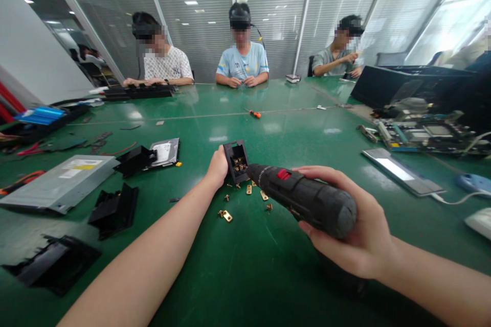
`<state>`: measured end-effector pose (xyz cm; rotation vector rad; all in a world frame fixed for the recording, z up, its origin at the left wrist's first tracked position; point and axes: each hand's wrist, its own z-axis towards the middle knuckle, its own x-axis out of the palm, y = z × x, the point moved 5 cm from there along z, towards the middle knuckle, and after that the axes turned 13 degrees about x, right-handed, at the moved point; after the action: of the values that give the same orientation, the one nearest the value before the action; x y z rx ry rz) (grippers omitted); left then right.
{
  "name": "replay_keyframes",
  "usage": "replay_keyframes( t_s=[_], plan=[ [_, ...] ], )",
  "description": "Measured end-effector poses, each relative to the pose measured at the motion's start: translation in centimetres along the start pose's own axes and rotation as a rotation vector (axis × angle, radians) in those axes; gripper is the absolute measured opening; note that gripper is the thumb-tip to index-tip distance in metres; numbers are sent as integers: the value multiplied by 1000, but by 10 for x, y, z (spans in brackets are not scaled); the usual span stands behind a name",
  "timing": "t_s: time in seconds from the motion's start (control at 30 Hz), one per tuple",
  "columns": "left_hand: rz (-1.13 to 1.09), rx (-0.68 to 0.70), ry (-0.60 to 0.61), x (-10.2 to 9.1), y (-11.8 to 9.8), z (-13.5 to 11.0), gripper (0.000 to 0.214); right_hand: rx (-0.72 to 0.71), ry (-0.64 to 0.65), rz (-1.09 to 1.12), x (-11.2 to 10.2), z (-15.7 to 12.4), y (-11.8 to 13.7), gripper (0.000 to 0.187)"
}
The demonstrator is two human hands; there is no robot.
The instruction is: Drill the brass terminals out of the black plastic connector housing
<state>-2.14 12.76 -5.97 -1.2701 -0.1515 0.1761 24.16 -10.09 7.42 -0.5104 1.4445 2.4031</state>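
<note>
My left hand [219,167] grips the left side of a black plastic housing [245,149], which stands tilted with its open face toward me. Brass terminals and screws [240,165] show inside it. In my right hand [358,225] is a black cordless drill [307,196] with a red switch on top. Its front end points at the lower right of the housing; the tip is hidden, so I cannot tell whether it touches. Several brass plates [227,216] and small screws [269,207] lie loose on the green table below the housing.
Black plastic housings [114,208], a silver metal box [61,184] and a hard drive [164,152] lie at left. An orange screwdriver [254,114] lies ahead. A phone [401,171], circuit board [429,130] and black case [414,87] stand at right. Three people [242,64] sit opposite.
</note>
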Motion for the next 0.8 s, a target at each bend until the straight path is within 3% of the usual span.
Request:
replay_keyframes(
  t_s=[0.2,0.33,0.43,0.67,0.8],
  plan=[
    [-25,-25,16,4,-8,-4,39,102,18,-28,2,-5,-11,65],
    [-18,-31,12,4,-10,-5,40,224,170,-87,11,0,-14,14],
    [-12,-30,20,4,-11,-6,41,259,303,-97,16,4,-11,5],
    [8,-8,30,4,-13,-6,47,202,193,-47,12,4,-14,44],
    [23,2,38,4,-12,-6,46,216,215,-14,13,5,-20,53]
  ],
)
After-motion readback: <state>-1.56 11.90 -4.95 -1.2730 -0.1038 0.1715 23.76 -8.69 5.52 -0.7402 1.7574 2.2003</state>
